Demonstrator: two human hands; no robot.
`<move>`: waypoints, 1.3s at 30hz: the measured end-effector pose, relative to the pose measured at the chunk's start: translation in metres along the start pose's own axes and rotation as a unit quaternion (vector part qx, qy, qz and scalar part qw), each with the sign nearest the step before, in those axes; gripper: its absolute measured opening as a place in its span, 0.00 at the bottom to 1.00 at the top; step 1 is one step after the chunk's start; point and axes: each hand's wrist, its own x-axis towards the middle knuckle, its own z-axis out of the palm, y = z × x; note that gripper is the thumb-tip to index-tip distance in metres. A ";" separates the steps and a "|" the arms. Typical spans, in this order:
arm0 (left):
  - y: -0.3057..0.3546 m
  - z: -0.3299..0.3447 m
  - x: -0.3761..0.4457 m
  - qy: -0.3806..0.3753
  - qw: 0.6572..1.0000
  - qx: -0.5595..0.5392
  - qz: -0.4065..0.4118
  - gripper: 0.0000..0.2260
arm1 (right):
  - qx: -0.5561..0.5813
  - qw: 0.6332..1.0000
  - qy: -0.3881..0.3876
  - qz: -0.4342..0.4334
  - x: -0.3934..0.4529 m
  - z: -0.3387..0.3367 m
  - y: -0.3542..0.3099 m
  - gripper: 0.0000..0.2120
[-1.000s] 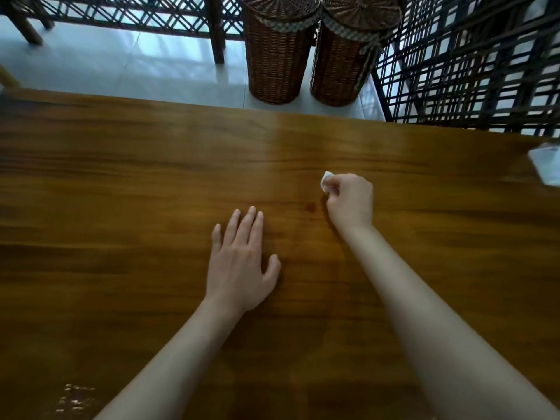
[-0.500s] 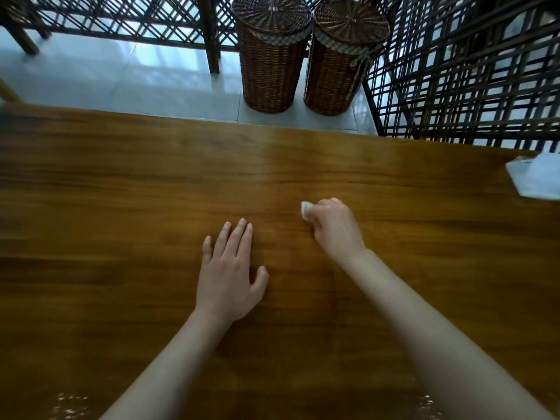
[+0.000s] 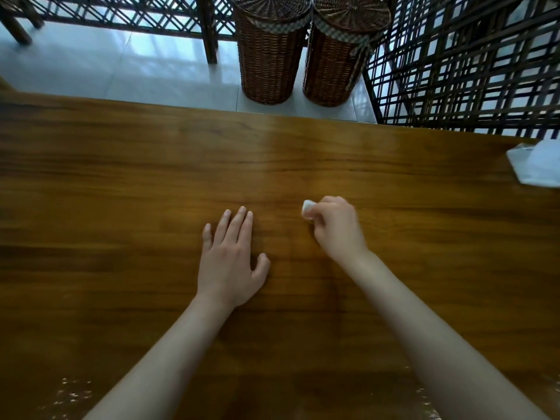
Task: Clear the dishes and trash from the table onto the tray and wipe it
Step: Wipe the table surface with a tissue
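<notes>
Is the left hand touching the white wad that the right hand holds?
Apart. The head view shows bare table between left hand and white wad pinched by right hand.

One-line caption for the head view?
Right hand rubs a white wad on the wooden table; left hand lies flat.

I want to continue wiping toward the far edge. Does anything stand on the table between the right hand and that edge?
Nothing visible does. The right hand pinches a small white wad, and bare table lies beyond it. The white packet sits far right.
</notes>
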 end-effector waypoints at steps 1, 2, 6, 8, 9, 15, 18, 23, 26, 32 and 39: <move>-0.001 0.000 0.000 0.002 1.000 -0.001 0.002 0.33 | 0.005 1.000 0.019 0.023 0.000 -0.004 0.007 0.10; -0.001 0.000 0.000 0.004 1.000 -0.004 0.003 0.33 | 0.002 0.998 0.033 0.045 -0.001 -0.007 0.013 0.10; -0.002 0.000 -0.001 0.003 1.000 -0.007 0.006 0.32 | 0.019 0.997 0.015 0.079 0.000 -0.016 0.024 0.12; -0.001 -0.001 -0.001 0.003 1.000 -0.009 0.004 0.32 | 0.025 0.997 0.016 0.077 0.002 -0.017 0.023 0.13; -0.001 -0.001 -0.001 0.003 1.000 -0.009 0.003 0.32 | 0.020 0.997 0.013 0.080 0.005 -0.018 0.024 0.15; -0.001 -0.001 0.000 0.006 1.000 -0.001 0.003 0.32 | 0.000 0.988 -0.121 0.093 0.012 -0.016 0.030 0.20; -0.002 -0.001 0.000 0.008 1.000 0.003 0.002 0.32 | -0.035 0.992 -0.095 0.081 0.010 -0.014 0.025 0.18; -0.001 -0.002 0.000 0.007 1.000 0.003 0.000 0.32 | -0.028 0.997 -0.037 0.063 0.001 -0.011 0.021 0.09; 0.000 -0.002 0.000 0.007 1.000 0.001 -0.001 0.32 | -0.029 0.997 -0.008 0.075 0.002 -0.007 0.017 0.06; -0.001 -0.002 -0.001 0.007 1.000 0.000 -0.002 0.32 | -0.026 0.989 0.036 0.143 0.006 0.004 0.017 0.03; -0.002 0.000 -0.001 0.006 1.000 0.007 0.003 0.32 | -0.033 0.982 0.099 0.157 0.010 -0.012 0.046 0.07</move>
